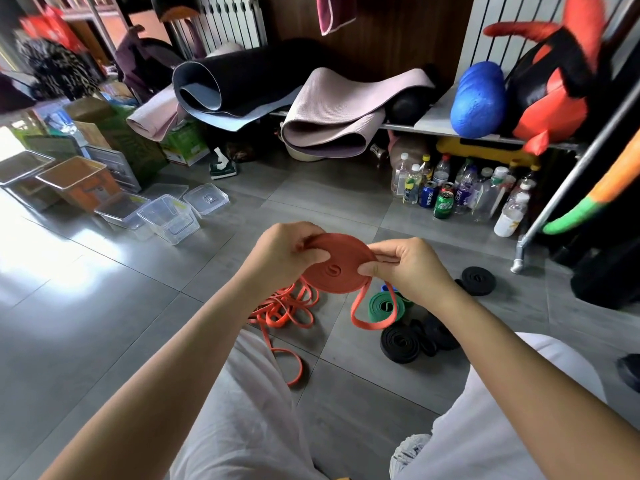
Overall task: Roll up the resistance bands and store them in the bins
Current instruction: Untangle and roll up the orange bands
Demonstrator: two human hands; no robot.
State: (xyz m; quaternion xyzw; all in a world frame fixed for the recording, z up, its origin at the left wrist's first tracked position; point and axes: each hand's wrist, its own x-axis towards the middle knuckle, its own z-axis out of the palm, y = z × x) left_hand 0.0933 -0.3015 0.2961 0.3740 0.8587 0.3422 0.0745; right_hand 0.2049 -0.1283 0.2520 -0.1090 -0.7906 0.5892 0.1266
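A flat coil of orange resistance band (341,268) is held in the air above the floor. My left hand (284,254) grips its left edge, thumb on top. My right hand (401,266) pinches its right edge, and the band's loose tail (363,317) hangs down in a loop. Loose orange bands (287,313) lie tangled on the floor below. A rolled green band (382,308) and rolled black bands (401,342) (479,280) lie to the right. Clear plastic bins (169,220) stand on the floor at the left.
An orange-tinted bin (78,181) and more clear bins and a lid (206,199) sit at the left, with cardboard boxes behind. Rolled yoga mats (332,109) lie on a low shelf at the back. Bottles and cans (460,192) stand under it. A metal rack leg (519,251) stands at the right.
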